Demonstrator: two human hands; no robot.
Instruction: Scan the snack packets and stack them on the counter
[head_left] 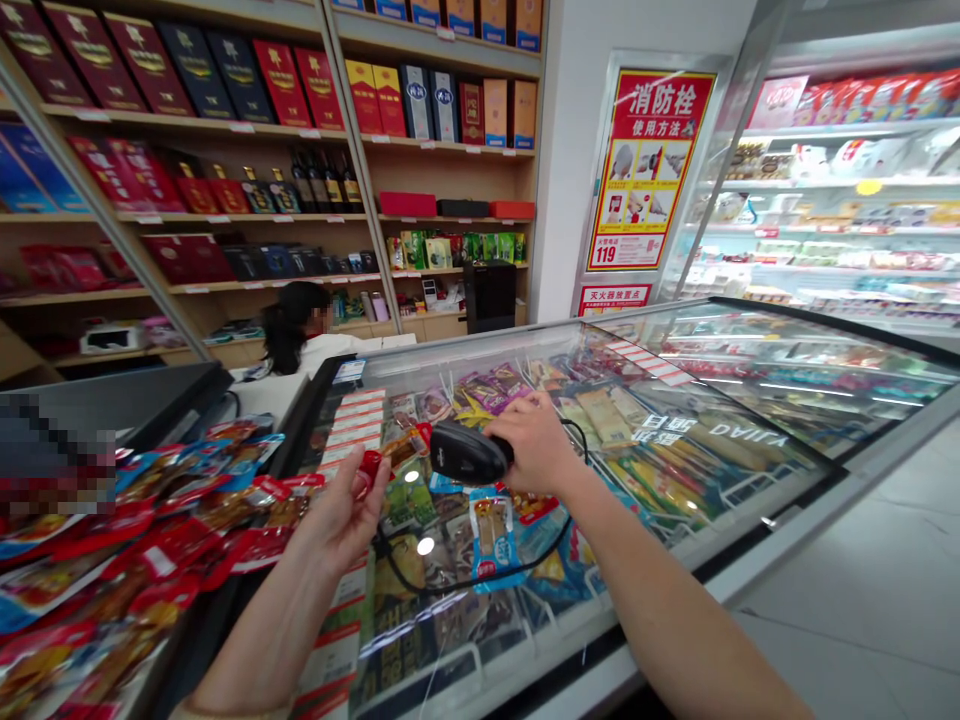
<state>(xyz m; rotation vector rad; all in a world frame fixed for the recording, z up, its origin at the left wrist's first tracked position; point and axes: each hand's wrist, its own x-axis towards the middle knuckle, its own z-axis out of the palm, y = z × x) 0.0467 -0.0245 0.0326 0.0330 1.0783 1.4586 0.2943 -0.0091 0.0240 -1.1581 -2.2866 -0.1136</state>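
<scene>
My right hand (536, 442) is closed around the handle of a black barcode scanner (465, 455), its head pointing left. The fingers of my left hand (337, 520) pinch one end of a small red and clear snack packet (409, 443). The packet's far end is close to the scanner's front; whether they touch I cannot tell. From the scanner a black cable (480, 580) loops over the freezer's glass lid (420, 650). A blue and white snack packet (493, 535) appears below the scanner, near the cable.
Many red and blue snack packets (180, 540) are heaped on the left. Ice-cream packages fill the glass-topped freezer (712, 580). A person (296, 330) is behind the counter, before shelves of boxed goods (255, 130). A lit chiller (847, 190) stands at right.
</scene>
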